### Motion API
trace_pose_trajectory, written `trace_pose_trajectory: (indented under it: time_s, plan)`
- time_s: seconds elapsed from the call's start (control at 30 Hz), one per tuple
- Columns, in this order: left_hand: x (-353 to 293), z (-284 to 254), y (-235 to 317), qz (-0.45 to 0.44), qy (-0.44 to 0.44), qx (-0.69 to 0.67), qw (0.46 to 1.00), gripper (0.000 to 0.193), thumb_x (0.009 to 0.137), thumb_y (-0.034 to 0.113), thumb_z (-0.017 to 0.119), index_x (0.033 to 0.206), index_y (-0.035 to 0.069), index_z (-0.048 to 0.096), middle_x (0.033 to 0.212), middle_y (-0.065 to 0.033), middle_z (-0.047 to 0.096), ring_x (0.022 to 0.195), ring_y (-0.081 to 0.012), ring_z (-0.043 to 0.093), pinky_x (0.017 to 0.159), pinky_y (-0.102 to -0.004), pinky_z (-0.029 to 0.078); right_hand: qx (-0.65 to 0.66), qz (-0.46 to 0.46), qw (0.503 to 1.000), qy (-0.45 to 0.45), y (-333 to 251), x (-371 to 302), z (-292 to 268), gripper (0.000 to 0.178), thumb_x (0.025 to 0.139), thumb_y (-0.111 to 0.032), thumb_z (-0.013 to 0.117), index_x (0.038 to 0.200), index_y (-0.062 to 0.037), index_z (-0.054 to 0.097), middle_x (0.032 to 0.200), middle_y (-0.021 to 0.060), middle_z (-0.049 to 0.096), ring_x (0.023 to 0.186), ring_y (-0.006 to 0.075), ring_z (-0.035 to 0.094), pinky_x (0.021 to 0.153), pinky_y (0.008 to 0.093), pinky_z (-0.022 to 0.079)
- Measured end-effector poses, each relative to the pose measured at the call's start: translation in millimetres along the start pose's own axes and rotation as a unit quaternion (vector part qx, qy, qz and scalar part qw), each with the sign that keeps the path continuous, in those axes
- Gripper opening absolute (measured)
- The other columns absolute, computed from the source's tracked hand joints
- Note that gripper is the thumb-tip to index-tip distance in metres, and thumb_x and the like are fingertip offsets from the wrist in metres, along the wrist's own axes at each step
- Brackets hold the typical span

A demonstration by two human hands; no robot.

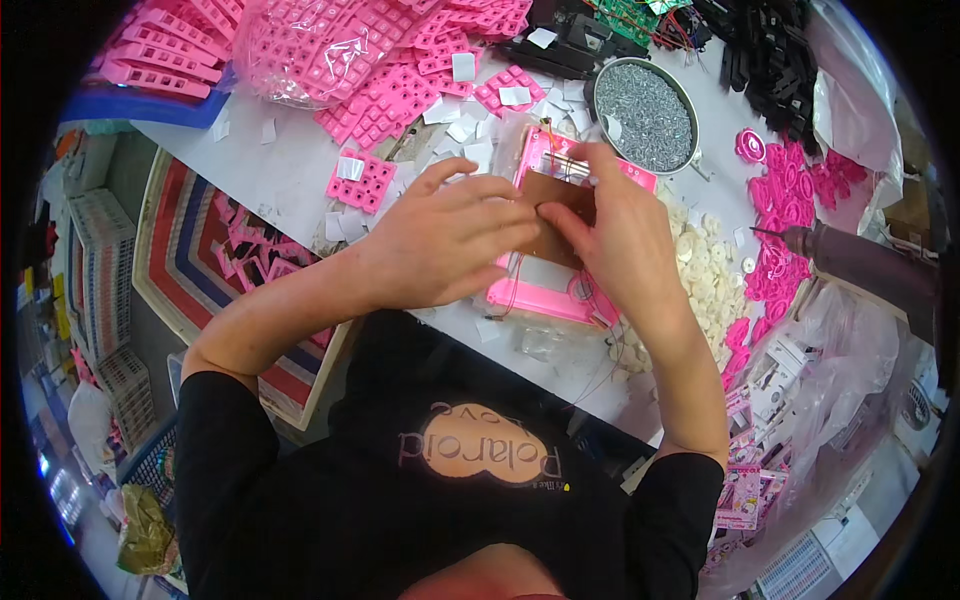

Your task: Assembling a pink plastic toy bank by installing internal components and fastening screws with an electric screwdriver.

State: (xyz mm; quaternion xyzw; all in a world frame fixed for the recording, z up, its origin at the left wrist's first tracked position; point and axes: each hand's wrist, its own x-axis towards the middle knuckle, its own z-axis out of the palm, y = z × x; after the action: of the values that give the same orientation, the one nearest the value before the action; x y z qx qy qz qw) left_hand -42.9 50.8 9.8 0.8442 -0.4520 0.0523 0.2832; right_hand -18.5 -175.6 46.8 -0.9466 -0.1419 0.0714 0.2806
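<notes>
A pink plastic housing (535,300) lies on the table in front of me, with thin wires at its lower end. Over its middle is a flat brown board (552,250), probably a circuit board seen from its plain side. My right hand (622,215) grips the board, its thumb on the face and the fingers bent around the upper right edge. My left hand (440,240) has its fingers stretched out and apart, the tips at the board's left edge. Whether they touch it I cannot tell.
Beyond the housing stands a round pan of small screws (645,115). White discs (700,260) and pink parts (780,230) lie at right, near a hanging electric screwdriver (850,260). Pink button sheets (375,110) and paper slips cover the far left. A striped bin (190,240) stands left.
</notes>
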Motion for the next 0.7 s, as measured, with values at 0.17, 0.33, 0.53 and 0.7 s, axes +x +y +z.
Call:
trace_pose_trajectory:
  time_s: [0.17,0.33,0.53,0.7]
  plan:
    - [-4.3,2.7,6.7,-0.009,-0.065,0.039,0.997,0.056,0.079,0.036,0.076,0.125,0.008,0.062,0.13,-0.0063,0.06,0.134,-0.022,0.049,0.11,-0.0533,0.029,-0.055,-0.086,0.977,0.186,16.1,-25.7,0.8,0.051,0.078,-0.015,0.079,0.122,0.0007,0.059,0.128,0.0217,0.059,0.113,0.0396,0.06,0.091,0.0466,0.052]
    - [5.3,1.5,7.3,0.0,-0.08,0.051,0.996,0.058,0.077,0.043,0.076,0.121,0.007,0.063,0.123,-0.0065,0.06,0.13,-0.0208,0.05,0.107,-0.0474,0.033,-0.118,-0.172,0.978,-0.006,-4.9,-69.1,20.0,0.056,0.084,-0.025,0.072,0.129,0.0055,0.058,0.138,0.0222,0.055,0.131,0.0362,0.051,0.109,0.0502,0.039]
    - [14.0,-9.2,6.2,-0.003,-0.134,0.029,0.991,0.06,0.079,0.043,0.074,0.125,0.006,0.062,0.125,-0.008,0.06,0.131,-0.0231,0.051,0.095,-0.0415,0.041,-0.181,-0.169,0.967,-0.053,-8.7,-61.1,9.9,0.06,0.088,-0.032,0.066,0.131,0.0095,0.057,0.14,0.0229,0.055,0.134,0.036,0.048,0.112,0.0495,0.037]
    - [20.2,-14.6,2.2,0.024,-0.152,0.043,0.987,0.06,0.077,0.041,0.076,0.124,0.005,0.061,0.126,-0.009,0.06,0.128,-0.0242,0.053,0.091,-0.0395,0.044,-0.188,-0.158,0.968,-0.058,-13.6,-63.6,10.1,0.058,0.089,-0.032,0.066,0.13,0.0084,0.058,0.141,0.0222,0.054,0.133,0.0359,0.049,0.113,0.0477,0.036]
